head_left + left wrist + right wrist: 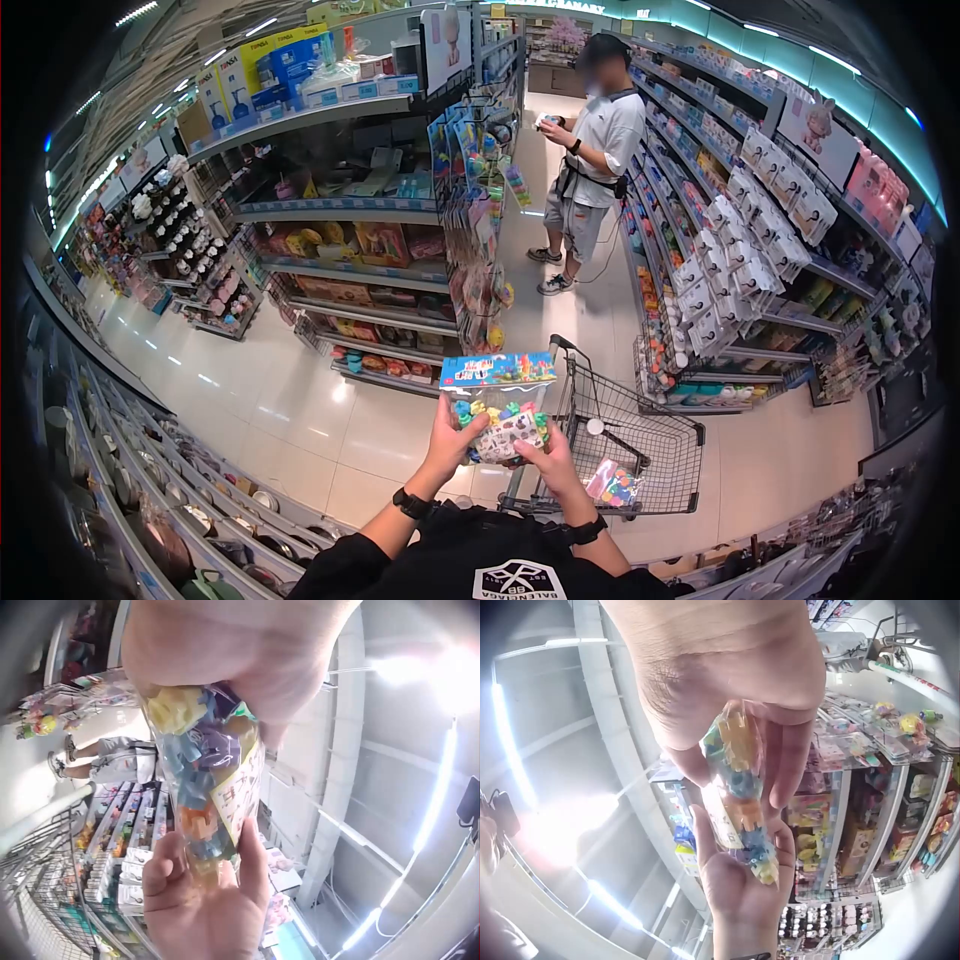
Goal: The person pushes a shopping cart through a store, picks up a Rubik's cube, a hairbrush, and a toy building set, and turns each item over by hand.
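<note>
A clear bag of colourful small pieces (485, 409) with a blue printed header (498, 370) and a white patterned label (507, 437) is held upright in front of the body in the head view. My left hand (452, 440) grips its left side, thumb on the front. The right hand (552, 462) grips the lower right side, thumb over the label. Seen from the left wrist, the bag (196, 776) is side-on between both hands, with yellow, blue, purple and orange pieces inside. The right wrist view shows the same bag (744, 802) pinched between fingers and thumbs.
A wire shopping cart (680, 470) stands just beyond the right hand, with a colourful packet (615, 484) inside. A person in a light shirt (607, 130) stands in the aisle ahead. Stocked shelves (350, 205) line the left, and more shelves (740, 240) the right.
</note>
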Demonstrator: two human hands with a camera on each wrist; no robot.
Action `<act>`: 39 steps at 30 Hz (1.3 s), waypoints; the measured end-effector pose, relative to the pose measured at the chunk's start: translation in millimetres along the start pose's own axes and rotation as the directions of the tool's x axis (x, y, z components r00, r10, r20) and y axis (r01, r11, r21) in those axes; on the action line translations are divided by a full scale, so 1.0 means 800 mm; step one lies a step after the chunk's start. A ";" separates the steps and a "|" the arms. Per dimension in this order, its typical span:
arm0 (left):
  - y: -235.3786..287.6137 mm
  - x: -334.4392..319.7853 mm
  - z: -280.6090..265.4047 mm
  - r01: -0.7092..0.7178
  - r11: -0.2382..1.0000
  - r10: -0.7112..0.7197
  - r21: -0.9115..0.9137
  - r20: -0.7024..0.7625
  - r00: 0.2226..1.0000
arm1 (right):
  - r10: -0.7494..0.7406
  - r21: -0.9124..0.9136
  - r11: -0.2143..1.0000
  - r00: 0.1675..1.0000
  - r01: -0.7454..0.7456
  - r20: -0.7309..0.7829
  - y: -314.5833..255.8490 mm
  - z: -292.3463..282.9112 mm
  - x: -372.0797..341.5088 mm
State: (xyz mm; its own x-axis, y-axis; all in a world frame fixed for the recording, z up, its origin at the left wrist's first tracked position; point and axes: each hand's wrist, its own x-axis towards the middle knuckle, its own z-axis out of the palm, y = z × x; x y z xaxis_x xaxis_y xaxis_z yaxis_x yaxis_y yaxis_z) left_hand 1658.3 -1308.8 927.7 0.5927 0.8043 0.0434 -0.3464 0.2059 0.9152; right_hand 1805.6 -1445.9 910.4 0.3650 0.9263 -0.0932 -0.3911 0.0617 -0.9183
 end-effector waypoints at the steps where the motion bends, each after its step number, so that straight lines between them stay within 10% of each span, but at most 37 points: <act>1: 0.005 0.009 0.002 -0.082 0.995 0.077 0.056 0.096 0.992 | -0.070 -0.002 0.998 0.997 0.070 -0.027 -0.008 0.001 0.004; 17: 0.076 0.036 0.079 -0.276 0.960 0.274 -0.052 0.391 0.879 | -0.440 -0.023 0.897 0.883 0.442 -0.164 -0.163 0.012 0.034; 20: 0.075 0.034 0.082 -0.031 0.997 0.004 0.064 0.388 0.922 | -0.501 -0.083 0.865 0.841 0.495 -0.205 -0.169 0.004 0.041; 31: 0.064 0.027 0.063 0.065 0.993 -0.099 0.095 0.420 0.902 | -0.359 0.147 0.911 0.918 0.384 -0.169 -0.153 -0.011 0.024; 39: 0.027 0.012 0.050 0.022 0.974 -0.108 0.225 0.376 0.921 | -0.438 -0.051 0.891 0.823 0.452 -0.360 -0.119 -0.019 0.020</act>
State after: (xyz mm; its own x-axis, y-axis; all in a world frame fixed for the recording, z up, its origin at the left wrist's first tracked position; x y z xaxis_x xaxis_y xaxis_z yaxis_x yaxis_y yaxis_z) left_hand 1685.7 -1318.7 964.0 0.8560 0.5088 0.0919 -0.1605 0.0925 0.9827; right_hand 1861.7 -1442.8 990.3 0.7765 0.6017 0.1871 -0.1403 0.4546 -0.8796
